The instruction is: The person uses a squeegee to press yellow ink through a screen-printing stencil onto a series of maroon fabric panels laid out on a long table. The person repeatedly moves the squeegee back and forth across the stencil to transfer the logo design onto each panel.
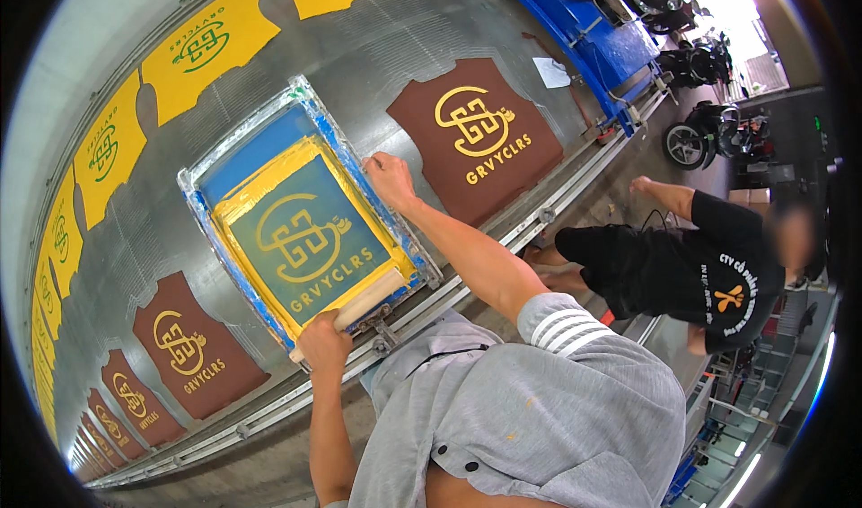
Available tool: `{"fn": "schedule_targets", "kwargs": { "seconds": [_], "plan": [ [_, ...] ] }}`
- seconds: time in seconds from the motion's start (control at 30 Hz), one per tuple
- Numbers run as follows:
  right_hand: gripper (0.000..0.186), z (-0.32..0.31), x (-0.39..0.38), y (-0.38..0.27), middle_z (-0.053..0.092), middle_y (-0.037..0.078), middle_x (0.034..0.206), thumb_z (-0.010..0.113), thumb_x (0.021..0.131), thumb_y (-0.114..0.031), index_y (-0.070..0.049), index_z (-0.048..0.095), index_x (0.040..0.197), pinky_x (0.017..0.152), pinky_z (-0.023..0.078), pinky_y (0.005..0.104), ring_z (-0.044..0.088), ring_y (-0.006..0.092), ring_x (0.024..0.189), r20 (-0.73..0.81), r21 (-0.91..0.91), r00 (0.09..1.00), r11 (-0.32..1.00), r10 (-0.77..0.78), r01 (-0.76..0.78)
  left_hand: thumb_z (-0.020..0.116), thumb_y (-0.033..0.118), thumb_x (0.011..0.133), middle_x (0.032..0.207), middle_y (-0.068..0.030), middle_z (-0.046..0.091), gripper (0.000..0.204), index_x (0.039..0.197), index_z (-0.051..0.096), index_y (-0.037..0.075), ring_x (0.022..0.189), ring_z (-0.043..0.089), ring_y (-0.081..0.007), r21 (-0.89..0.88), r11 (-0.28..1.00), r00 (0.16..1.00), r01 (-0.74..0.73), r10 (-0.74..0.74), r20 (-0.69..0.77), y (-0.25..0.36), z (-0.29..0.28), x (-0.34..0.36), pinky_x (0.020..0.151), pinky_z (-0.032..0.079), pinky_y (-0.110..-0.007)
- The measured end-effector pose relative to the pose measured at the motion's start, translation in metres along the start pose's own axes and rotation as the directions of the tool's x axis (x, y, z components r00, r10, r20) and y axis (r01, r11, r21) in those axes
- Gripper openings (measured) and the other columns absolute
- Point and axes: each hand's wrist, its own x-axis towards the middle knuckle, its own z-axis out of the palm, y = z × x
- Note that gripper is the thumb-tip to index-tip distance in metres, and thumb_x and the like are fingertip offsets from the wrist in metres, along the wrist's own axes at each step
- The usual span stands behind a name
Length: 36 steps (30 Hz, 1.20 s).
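A screen-printing frame (241, 131) with blue and yellow edging lies on the long grey table. Its mesh (310, 230) carries a round emblem with lettering beneath. My left hand (325, 339) is closed around one end of a pale squeegee (373, 298), which rests across the frame's near end. At the frame's right side, my right hand (389, 181) has its fingers curled over the edge. To the right lies a brown fabric piece (458, 176) with a yellow print; another brown printed piece (162, 328) lies to the left.
Yellow fabric pieces (211, 37) with green prints line the table's far side. A metal rail (525, 230) runs along the near edge. On the right a person in black (669, 257) is close to the table. Beyond are motorbikes (696, 140) and blue equipment (584, 37).
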Motion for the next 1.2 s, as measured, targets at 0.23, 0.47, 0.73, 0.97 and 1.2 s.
{"fn": "schedule_targets", "kwargs": {
  "seconds": [0.23, 0.47, 0.73, 0.97, 1.2],
  "plan": [
    [0.038, 0.005, 0.006, 0.002, 0.069, 0.024, 0.100, 0.052, 0.094, -0.035, -0.004, 0.071, 0.102, 0.087, 0.050, 0.0508, 0.065, 0.0424, 0.098, -0.047, -0.145, 0.999, 0.989, -0.023, 0.016, 0.073, 0.012, 0.062, 0.097, -0.0250, 0.071, 0.034, 0.095, 0.076, 0.003, 0.097, 0.067, -0.0412, 0.150, 0.981, 0.905, 0.127, -0.176, 0.387, -0.002, -0.012, 0.086, 0.082, 0.054, -0.046],
    [0.034, 0.007, -0.007, -0.055, 0.065, 0.018, 0.115, 0.058, 0.092, -0.033, -0.009, 0.072, 0.111, 0.091, 0.050, 0.0465, 0.061, 0.0324, 0.112, 0.194, -0.327, 0.795, 0.727, -0.574, 0.604, 0.081, 0.020, 0.056, 0.104, -0.0263, 0.070, 0.041, 0.091, 0.076, -0.001, 0.099, 0.067, -0.0424, 0.026, 0.998, 0.767, 0.061, -0.064, 0.639, -0.074, -0.036, 0.157, 0.086, 0.053, -0.045],
    [0.023, 0.071, 0.053, -0.132, 0.072, 0.014, 0.097, 0.065, 0.078, -0.011, -0.005, 0.073, 0.098, 0.081, 0.054, 0.0411, 0.070, 0.0319, 0.093, 0.795, -0.491, 0.557, 0.285, -0.240, 0.823, 0.066, 0.013, 0.071, 0.085, -0.0192, 0.071, 0.017, 0.084, 0.076, 0.009, 0.079, 0.069, -0.0374, 0.151, 0.988, 1.000, 0.023, -0.020, -0.020, -0.059, -0.111, 0.229, 0.070, 0.055, -0.048],
    [0.018, 0.073, 0.060, -0.118, 0.067, 0.013, 0.095, 0.065, 0.074, -0.004, -0.003, 0.070, 0.091, 0.080, 0.056, 0.0421, 0.068, 0.0312, 0.090, 0.731, -0.400, 0.517, 0.335, -0.445, 0.853, 0.068, 0.011, 0.067, 0.086, -0.0100, 0.069, 0.023, 0.089, 0.075, 0.010, 0.074, 0.069, -0.0329, 0.214, 0.977, 0.995, -0.017, 0.038, -0.093, -0.093, -0.092, 0.238, 0.062, 0.055, -0.045],
    [0.013, 0.053, 0.007, -0.089, 0.063, 0.012, 0.091, 0.067, 0.071, -0.004, -0.003, 0.066, 0.084, 0.073, 0.056, 0.0412, 0.067, 0.0307, 0.085, 0.730, -0.318, 0.505, 0.424, -0.460, 0.848, 0.068, 0.008, 0.063, 0.091, -0.0047, 0.067, 0.041, 0.104, 0.074, 0.013, 0.076, 0.069, -0.0310, 0.178, 0.984, 0.999, 0.017, -0.011, -0.030, -0.077, -0.076, 0.177, 0.063, 0.055, -0.044]
  ]
}}
